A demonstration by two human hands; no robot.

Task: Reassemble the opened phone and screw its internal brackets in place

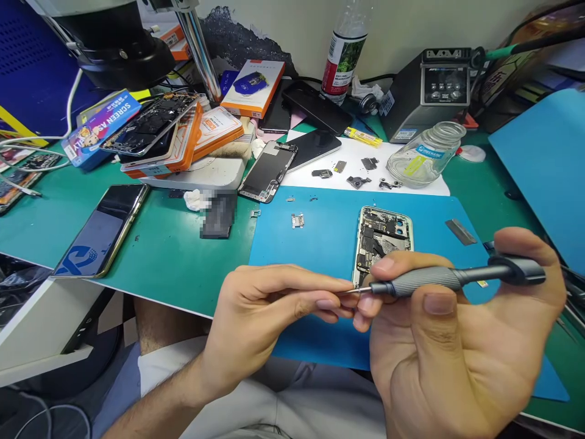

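Note:
A grey precision screwdriver (425, 281) lies across the fingers of my right hand (457, 347), which is closed round its knurled grip, the cap end resting by the curled forefinger. Its thin metal bit points left. At the bit's tip my left hand (265, 323) is closed in a pinch between thumb and fingers; whether it holds anything besides the tip is hidden. Just behind both hands, an opened phone (381, 235) with bare circuit boards lies on the blue mat (320, 244); my fingers cover its near end.
Small phone parts (359, 182) sit on white paper, near a glass jar (427, 152). A metal piece (297, 221) and a grey strip (460, 232) rest on the mat. Leftward are a phone (103, 231), a detached screen (269, 171) and stacked boxes (183, 146). A bottle (345, 55) stands behind.

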